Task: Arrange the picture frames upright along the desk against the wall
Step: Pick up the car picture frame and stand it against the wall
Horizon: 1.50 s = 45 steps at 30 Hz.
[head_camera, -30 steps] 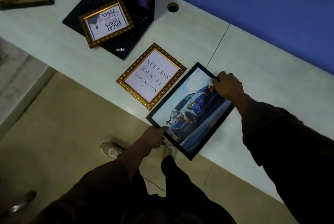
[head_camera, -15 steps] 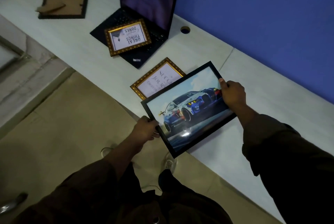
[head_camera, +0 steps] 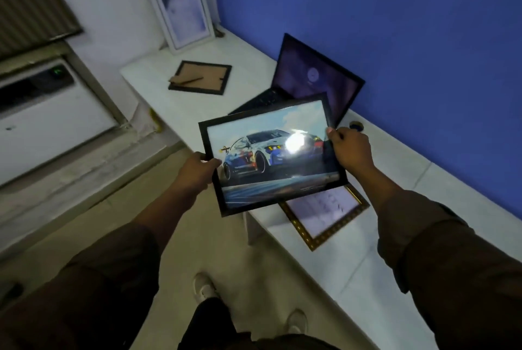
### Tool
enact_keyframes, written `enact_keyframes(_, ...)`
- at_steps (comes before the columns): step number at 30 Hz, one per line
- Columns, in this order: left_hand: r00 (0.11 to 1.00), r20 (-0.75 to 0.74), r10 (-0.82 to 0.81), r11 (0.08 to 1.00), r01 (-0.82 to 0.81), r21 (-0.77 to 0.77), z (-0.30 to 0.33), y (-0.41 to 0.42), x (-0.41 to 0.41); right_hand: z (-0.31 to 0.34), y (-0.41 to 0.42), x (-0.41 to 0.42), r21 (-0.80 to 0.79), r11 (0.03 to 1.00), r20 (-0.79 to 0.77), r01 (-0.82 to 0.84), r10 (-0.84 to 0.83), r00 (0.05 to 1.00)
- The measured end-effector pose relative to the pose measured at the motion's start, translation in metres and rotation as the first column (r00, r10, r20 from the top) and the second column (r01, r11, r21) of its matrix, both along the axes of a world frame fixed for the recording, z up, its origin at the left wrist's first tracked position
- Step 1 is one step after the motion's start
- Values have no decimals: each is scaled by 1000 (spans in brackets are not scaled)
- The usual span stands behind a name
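I hold a black-framed car picture (head_camera: 271, 152) in the air above the desk's front edge, picture side facing me. My left hand (head_camera: 197, 171) grips its left edge and my right hand (head_camera: 351, 149) grips its right edge. Under it a gold-framed text print (head_camera: 324, 215) lies flat on the white desk (head_camera: 395, 168). A dark frame (head_camera: 200, 77) lies face down farther along the desk, its cardboard stand up. A white-framed picture (head_camera: 180, 5) stands upright at the desk's far end, leaning against the white wall. The smaller gold frame is hidden behind the car picture.
An open black laptop (head_camera: 313, 78) sits on the desk against the blue wall (head_camera: 395, 24), partly covered by the held frame. A cable hole (head_camera: 356, 126) shows beside my right hand. A white appliance (head_camera: 48, 112) stands at the left. My shoes (head_camera: 204, 287) are on the floor below.
Both hands lifted the car picture off the desk and raised it toward me, turning it level. The view swung up and left, bringing the desk's far end into sight.
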<state>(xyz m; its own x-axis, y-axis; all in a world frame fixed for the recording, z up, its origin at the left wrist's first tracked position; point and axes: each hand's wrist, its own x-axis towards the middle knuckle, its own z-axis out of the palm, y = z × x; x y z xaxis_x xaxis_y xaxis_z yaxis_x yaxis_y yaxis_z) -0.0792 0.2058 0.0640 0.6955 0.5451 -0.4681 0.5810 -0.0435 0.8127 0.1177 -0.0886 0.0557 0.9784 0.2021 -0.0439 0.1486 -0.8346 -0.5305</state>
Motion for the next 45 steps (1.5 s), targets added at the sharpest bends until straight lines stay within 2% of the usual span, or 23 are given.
enact_keyframes(9, 989, 145, -36, 997, 25, 78, 53, 174, 42, 28, 160, 29, 111, 993, 56, -34, 28, 998)
enact_keyframes(17, 975, 216, -53, 997, 38, 72, 79, 274, 98, 50, 257, 63, 137, 990, 56, 11, -19, 998)
enact_keyframes(23, 957, 262, -125, 989, 100, 107, 87, 317, 167, 68, 304, 119, 106, 990, 102, 95, -106, 989)
enact_keyframes(26, 941, 296, -163, 981, 123, 148, 92, 339, 205, 75, 323, 154, 131, 986, 119, 105, -121, 986)
enact_keyframes(34, 921, 342, -185, 981, 153, 119, 107, 377, 319, 86, 361, 237, 208, 964, 106, 169, -194, 975)
enact_keyframes(45, 888, 332, -318, 948, 303, 98, 83, 404, 455, 74, 391, 297, 330, 847, -109, 417, -404, 908)
